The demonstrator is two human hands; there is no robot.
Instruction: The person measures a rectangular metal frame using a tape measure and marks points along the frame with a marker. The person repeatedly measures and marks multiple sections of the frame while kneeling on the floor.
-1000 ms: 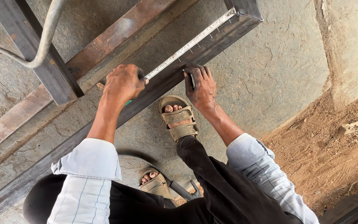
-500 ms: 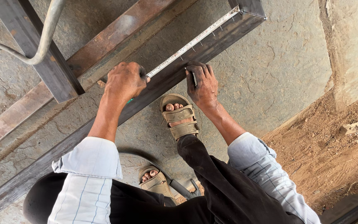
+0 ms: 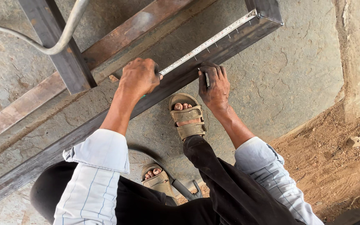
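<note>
Nearest the camera, pale striped shirt sleeves (image 3: 94,179) and black trousers (image 3: 213,187), knees bent over a rough grey concrete floor (image 3: 296,79). Just beyond, two feet in tan strapped sandals, one (image 3: 187,116) planted close against the long dark steel square tube (image 3: 42,160), the other (image 3: 159,179) tucked back under the body. Beside the far foot, on the tube, the right hand (image 3: 214,85), fingers curled together around a small dark marking tool (image 3: 206,79), tip pressed to the metal next to the tape. A little to the left, the left hand (image 3: 139,77), closed in a fist over the tape's case, resting on the same tube. From that fist, a white steel measuring tape blade (image 3: 211,41) stretched flat along the tube's top face, hooked at the far welded corner (image 3: 267,14). Farther off, a rusty flat steel bar (image 3: 117,37), a crossing dark tube (image 3: 59,46) and a grey hose (image 3: 59,41); at right, loose brown dirt (image 3: 334,162)
</note>
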